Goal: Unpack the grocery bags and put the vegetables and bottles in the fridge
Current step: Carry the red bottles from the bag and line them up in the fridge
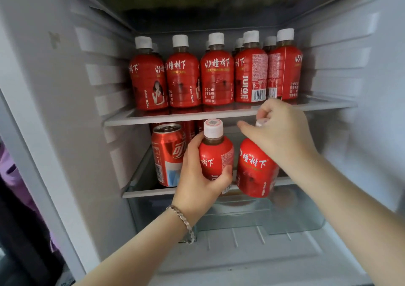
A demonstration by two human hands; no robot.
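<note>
Both forearms reach up into the open fridge; bracelet (182, 217) on the left wrist.

Left hand (197, 176): wrapped round the body of a red juice bottle (215, 152), thumb across the label front, fingers behind. Bottle upright, white cap above the grip. Base hidden by the palm; cannot tell if it is seated on the lower shelf (151, 192) or just above its front rim.

Right hand (282, 132): clenched from above on the neck and cap of a second juice bottle (254, 169). Body hangs below the grip, tilted, its base out in front of the lower shelf's rim, not yet on it.

Just left of the left-hand grip: red cola can (166, 154) standing on the lower shelf, close to the fingers. More red behind it, unclear what.

Above both grips: upper shelf (175, 118), full across with a row of matching bottles (217, 77), more caps behind.

Below the grips: clear crisper drawer (241, 215), contents blurred.

Step, as I read it: loading bottles, two at once, onto the lower shelf.

Next move likely calls for pushing the left bottle inward past the can, then righting the tilted one, lifting its base over the rim and setting it beside the first before letting go
</note>
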